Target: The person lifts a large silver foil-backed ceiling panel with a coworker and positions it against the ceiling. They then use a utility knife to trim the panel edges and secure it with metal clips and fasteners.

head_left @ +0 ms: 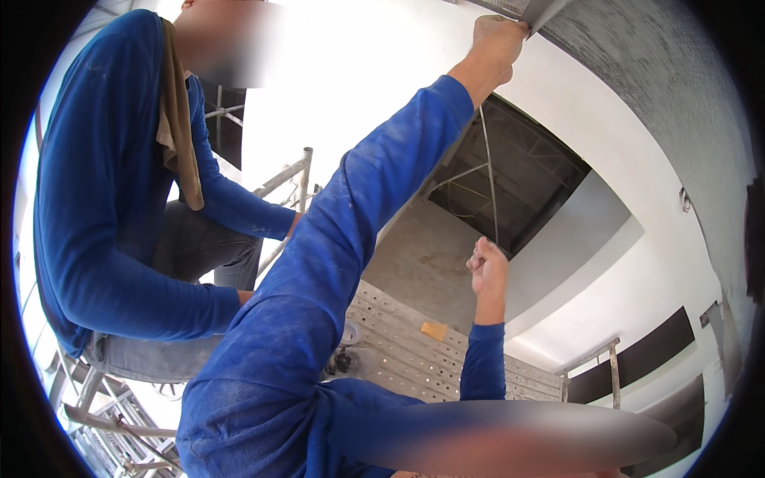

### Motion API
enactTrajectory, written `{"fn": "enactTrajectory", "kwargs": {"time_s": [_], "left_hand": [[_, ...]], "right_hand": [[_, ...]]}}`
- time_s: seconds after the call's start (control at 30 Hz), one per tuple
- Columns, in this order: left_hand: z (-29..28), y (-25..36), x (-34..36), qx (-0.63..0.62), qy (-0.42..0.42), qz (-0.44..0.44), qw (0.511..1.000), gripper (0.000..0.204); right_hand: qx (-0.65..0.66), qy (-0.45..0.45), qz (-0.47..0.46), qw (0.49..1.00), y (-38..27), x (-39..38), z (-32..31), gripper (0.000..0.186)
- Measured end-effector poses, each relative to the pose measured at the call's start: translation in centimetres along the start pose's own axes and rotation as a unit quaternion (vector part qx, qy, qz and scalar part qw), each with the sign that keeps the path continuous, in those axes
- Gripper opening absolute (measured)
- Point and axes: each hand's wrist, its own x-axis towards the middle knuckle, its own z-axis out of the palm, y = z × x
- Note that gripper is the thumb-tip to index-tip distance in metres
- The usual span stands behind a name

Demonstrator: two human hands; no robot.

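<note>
My left arm, in a dusty blue sleeve, stretches up to the top of the view. There my left hand (498,46) is closed around a flat grey metal tool (543,13), like a trowel blade, cut off by the picture's edge. The tool lies by a rough, streaky grey surface (661,76). Lower down, my right hand (488,267) is raised with its fingers curled in. A thin pale line (489,175) appears to run down to this hand, but whether the fingers grip it or it lies behind them is unclear.
A co-worker (103,199) in blue, a brown cloth (182,127) round the neck, crouches at left, hands partly hidden behind my sleeve. Below lies a perforated metal platform (398,350) with a tan scrap (434,331). Scaffold pipes (305,179) stand around; a dark opening (518,175) lies beyond.
</note>
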Motion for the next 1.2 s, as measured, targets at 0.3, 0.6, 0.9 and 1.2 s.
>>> {"fn": "enactTrajectory", "kwargs": {"time_s": [0.3,0.6,0.9,1.2], "left_hand": [[0.7,-0.5,-2.0,0.127,0.061,0.158,0.977,0.016],[-2.4,0.3,-2.3,0.011,-0.057,0.043,0.997,0.020],[-6.3,0.7,-9.1,0.090,-0.005,0.036,0.995,0.026],[-9.5,5.1,-14.9,0.084,0.039,0.072,0.993,0.020]], "right_hand": [[-0.036,0.056,0.038,0.997,4.3,-1.1,-2.0,0.020],[-0.049,0.060,0.008,0.997,4.4,-1.8,0.4,0.019],[0.040,-0.024,-0.252,0.967,-6.3,2.6,12.1,0.020],[0.270,-0.045,-0.343,0.899,-22.4,5.8,30.3,0.021]]}}
